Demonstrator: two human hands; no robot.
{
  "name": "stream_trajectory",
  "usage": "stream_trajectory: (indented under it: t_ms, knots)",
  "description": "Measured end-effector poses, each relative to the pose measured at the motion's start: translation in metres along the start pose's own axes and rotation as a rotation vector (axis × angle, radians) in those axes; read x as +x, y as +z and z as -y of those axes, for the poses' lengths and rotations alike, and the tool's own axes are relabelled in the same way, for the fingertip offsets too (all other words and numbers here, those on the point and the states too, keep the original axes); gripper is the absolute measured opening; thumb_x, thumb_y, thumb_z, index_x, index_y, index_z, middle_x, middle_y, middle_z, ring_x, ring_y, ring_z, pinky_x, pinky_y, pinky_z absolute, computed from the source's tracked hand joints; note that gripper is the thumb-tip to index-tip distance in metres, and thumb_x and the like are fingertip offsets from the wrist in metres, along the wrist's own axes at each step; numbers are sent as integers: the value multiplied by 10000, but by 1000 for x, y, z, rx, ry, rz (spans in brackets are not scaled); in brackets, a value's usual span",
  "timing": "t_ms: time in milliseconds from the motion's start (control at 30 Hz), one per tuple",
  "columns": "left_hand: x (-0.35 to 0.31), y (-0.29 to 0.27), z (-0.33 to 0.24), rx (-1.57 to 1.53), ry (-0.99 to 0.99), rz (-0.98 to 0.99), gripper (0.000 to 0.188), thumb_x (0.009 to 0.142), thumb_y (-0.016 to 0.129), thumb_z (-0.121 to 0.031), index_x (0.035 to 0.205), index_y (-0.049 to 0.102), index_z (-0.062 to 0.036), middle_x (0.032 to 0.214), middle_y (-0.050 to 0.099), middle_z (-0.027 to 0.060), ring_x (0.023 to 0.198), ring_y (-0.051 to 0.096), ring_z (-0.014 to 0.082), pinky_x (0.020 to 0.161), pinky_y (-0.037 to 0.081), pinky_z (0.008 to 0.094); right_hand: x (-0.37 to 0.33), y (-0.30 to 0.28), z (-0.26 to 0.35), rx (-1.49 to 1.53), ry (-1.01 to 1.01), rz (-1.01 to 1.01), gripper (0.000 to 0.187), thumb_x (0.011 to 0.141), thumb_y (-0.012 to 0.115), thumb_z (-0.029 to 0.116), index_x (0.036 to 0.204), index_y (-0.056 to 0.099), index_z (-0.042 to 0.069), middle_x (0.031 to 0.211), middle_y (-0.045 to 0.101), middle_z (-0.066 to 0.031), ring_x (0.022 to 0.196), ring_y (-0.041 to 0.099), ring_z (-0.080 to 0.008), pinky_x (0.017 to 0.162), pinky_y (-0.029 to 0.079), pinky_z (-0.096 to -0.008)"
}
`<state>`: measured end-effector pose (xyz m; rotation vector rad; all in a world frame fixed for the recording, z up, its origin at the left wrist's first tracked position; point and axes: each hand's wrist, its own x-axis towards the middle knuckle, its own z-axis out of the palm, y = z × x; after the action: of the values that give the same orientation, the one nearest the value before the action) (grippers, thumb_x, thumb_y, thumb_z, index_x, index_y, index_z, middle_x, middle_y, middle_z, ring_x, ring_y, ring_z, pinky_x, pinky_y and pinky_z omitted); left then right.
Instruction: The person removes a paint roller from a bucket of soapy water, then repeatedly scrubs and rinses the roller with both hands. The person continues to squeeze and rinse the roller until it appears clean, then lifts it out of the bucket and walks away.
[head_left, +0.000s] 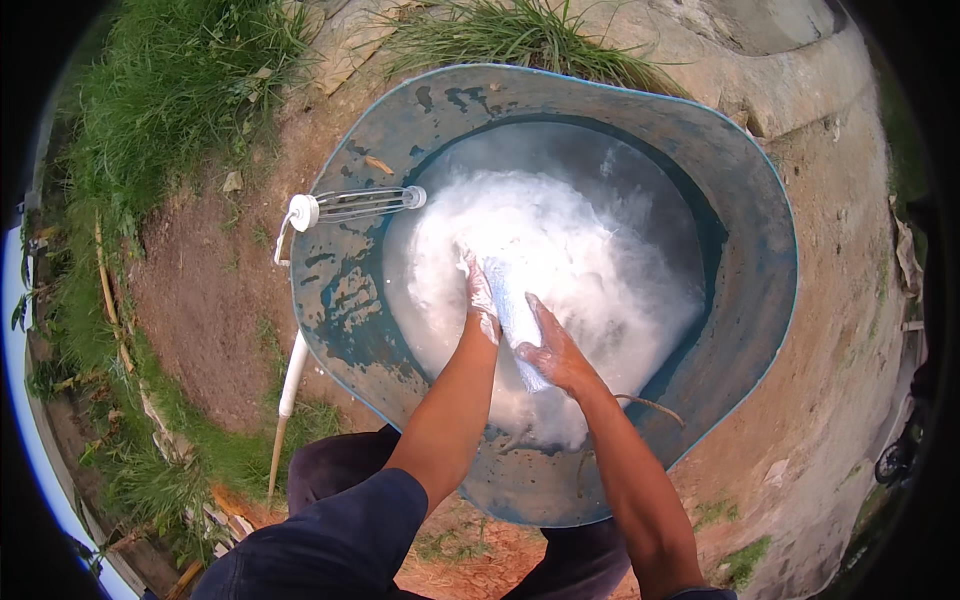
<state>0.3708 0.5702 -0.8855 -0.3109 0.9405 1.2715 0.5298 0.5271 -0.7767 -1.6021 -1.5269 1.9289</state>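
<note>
The tub (752, 262) stands on bare ground (200, 300), its inside wall patchy with worn blue coating; cloudy water (625, 170) lies in it, with a thick white swirl (540, 215) spread through its middle; over that swirl is a blue-white bundle (516, 312), tilted lengthwise; the right hand (555, 352) holds it, thumb and fingers about its right side; the left hand (482, 292), smeared white, touches its left edge, though I cannot tell how far those fingers close; a wire frame (362, 203) reaches across the tub's left rim; a cord (650, 406) hangs at the tub's lower right wall; grass (520, 40) grows beyond the tub.
</note>
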Motion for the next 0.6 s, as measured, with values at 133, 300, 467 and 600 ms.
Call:
stream_trajectory:
  t_ms: [133, 300, 467, 600]
  knots:
    - [12, 17, 44, 249, -59, -21, 630, 1003, 565, -586, 1310, 617, -39, 1133, 682, 110, 954, 665, 225, 785, 567, 378, 89, -18, -13, -115, 319, -520, 425, 934, 618, 183, 1321, 529, 32, 1199, 668, -271, 1115, 640, -447, 931, 537, -459]
    - [20, -1, 106, 676, -57, -91, 718, 1005, 476, -652, 1380, 585, -49, 1252, 654, 158, 1049, 639, 272, 902, 540, 445, 194, -66, -34, -174, 279, -420, 402, 968, 574, 263, 1288, 539, 22, 1131, 650, -203, 984, 630, -345, 839, 544, -413]
    - [48, 32, 82, 130, -162, 29, 761, 998, 416, -702, 1391, 571, -68, 1256, 659, 172, 1078, 639, 296, 944, 535, 467, 142, -86, 3, -84, 122, -300, 417, 1002, 530, 342, 1256, 550, 12, 1064, 632, -136, 853, 620, -244, 747, 552, -366]
    - [60, 83, 24, -231, -193, 194, 797, 993, 367, -742, 1399, 560, -84, 1260, 662, 183, 1101, 640, 316, 978, 531, 484, 31, -85, 54, 252, 146, -86, 478, 1011, 516, 383, 1301, 515, 3, 1098, 601, -125, 883, 609, -213, 774, 541, -365]
